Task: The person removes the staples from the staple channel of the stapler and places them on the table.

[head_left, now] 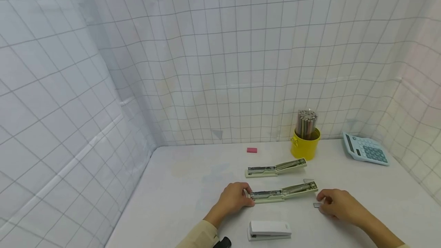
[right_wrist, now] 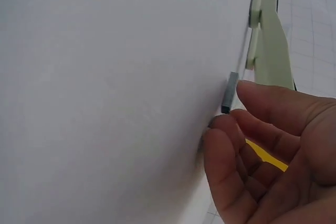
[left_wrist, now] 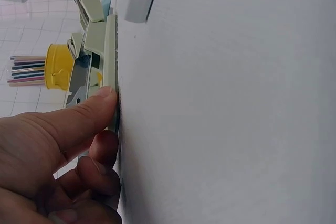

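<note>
My left hand [head_left: 235,198] pinches the left end of a pale green stapler [head_left: 284,199], which lies swung wide open on the table. In the left wrist view the thumb presses along the stapler's base [left_wrist: 109,51]. At the stapler's right end, my right hand [head_left: 339,204] has its fingers curled at a short grey strip of staples [head_left: 316,205]. Close up, the strip [right_wrist: 229,93] sticks out beside the thumb tip, with one end against the curled fingers [right_wrist: 226,150]. A second staple strip [head_left: 308,180] lies behind the open stapler.
Another open green stapler [head_left: 260,175] lies farther back. Nearer the person is a closed white stapler [head_left: 269,229]. Toward the back stand a small pink block [head_left: 252,150], a yellow bucket [head_left: 303,150] of pencils [head_left: 306,123] and a light blue calculator [head_left: 366,149]. Gridded cloth walls enclose the table.
</note>
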Available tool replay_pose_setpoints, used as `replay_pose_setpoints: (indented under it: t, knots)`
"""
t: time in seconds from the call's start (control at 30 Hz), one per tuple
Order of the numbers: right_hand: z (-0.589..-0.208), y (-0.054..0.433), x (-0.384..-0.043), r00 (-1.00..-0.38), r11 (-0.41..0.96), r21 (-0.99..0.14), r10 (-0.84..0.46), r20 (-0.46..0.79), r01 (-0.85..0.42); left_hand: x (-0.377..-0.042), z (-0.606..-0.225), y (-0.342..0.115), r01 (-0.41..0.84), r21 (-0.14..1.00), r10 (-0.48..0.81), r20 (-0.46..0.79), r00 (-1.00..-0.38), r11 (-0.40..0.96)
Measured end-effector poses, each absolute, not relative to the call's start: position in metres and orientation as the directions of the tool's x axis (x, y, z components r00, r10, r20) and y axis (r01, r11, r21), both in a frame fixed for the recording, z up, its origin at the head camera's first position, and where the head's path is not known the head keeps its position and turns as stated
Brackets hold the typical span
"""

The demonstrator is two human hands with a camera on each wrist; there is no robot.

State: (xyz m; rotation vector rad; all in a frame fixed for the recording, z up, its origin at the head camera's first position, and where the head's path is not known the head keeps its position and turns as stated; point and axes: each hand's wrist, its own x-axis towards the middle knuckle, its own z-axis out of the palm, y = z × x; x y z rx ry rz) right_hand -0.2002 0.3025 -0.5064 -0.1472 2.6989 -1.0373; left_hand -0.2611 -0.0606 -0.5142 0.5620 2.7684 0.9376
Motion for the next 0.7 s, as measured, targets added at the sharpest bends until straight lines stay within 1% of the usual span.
replay_pose_setpoints:
  t: [0.17, 0.33, 0.53, 0.63, 0.7]
  knots:
    - [-0.485, 0.306, -0.199, -0.974, 0.799, -0.601, -0.123, -0.19, 0.017, -0.26, -0.514, -0.059, 0.298, 0.612, 0.399, -0.032, -0.916, 0.732]
    - [-0.465, 0.295, -0.193, -0.977, 0.775, -0.632, -0.12, -0.174, 0.017, -0.259, -0.513, -0.059, 0.268, 0.622, 0.382, -0.054, -0.923, 0.736]
    - [-0.454, 0.27, -0.187, -0.964, 0.688, -0.723, -0.233, -0.127, -0.071, -0.246, -0.507, -0.069, 0.229, 0.639, 0.345, -0.06, -0.937, 0.735]
    - [-0.453, 0.259, -0.185, -0.945, 0.642, -0.755, -0.311, -0.102, -0.129, -0.229, -0.5, -0.081, 0.239, 0.662, 0.37, -0.063, -0.927, 0.71]
    - [-0.453, 0.251, -0.184, -0.925, 0.611, -0.771, -0.371, -0.079, -0.18, -0.216, -0.497, -0.089, 0.244, 0.679, 0.406, -0.088, -0.909, 0.692]
